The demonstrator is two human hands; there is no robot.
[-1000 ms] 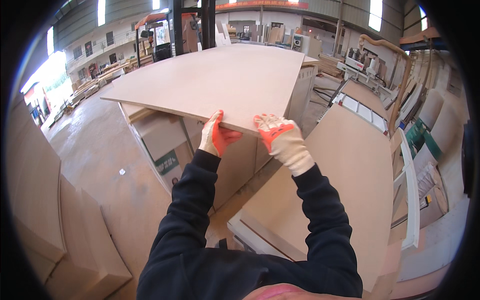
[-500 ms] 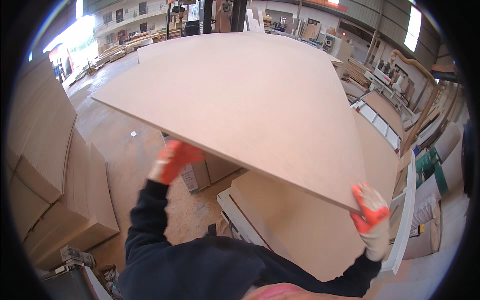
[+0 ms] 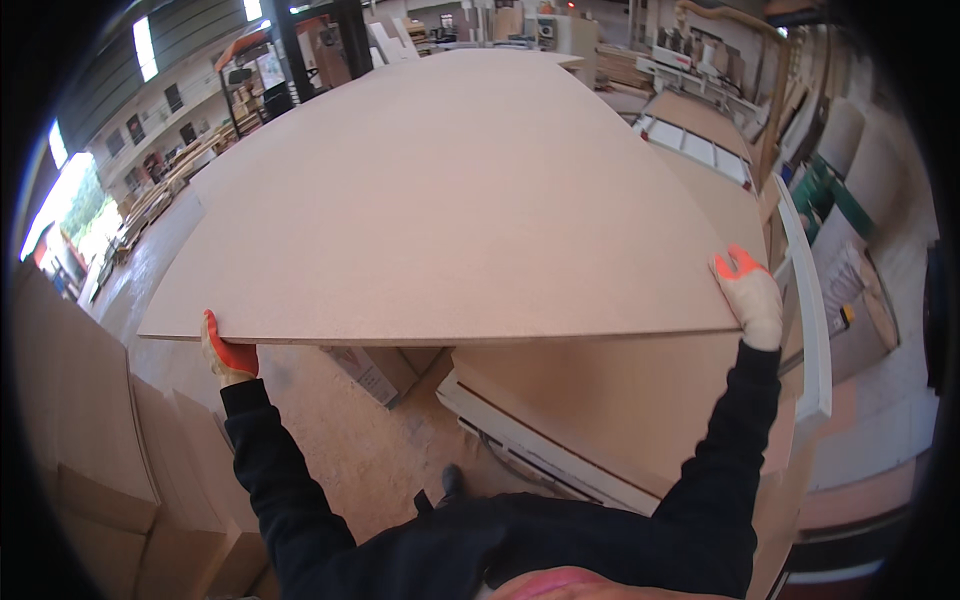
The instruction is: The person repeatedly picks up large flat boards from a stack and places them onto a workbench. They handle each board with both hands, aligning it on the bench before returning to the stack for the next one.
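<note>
Fibreboard panel (image 3: 450, 200) (held level) between both gloved hands (image 3: 228, 352) (image 3: 748, 295)

A dusty workshop floor (image 3: 340, 450) carries the scene. At the right, a low stack of large brown boards (image 3: 610, 410) lies flat on a pale base. On the left, more brown panels (image 3: 90, 440) stand near the edge. A cardboard box (image 3: 375, 368) sits between them, farther off.
</note>
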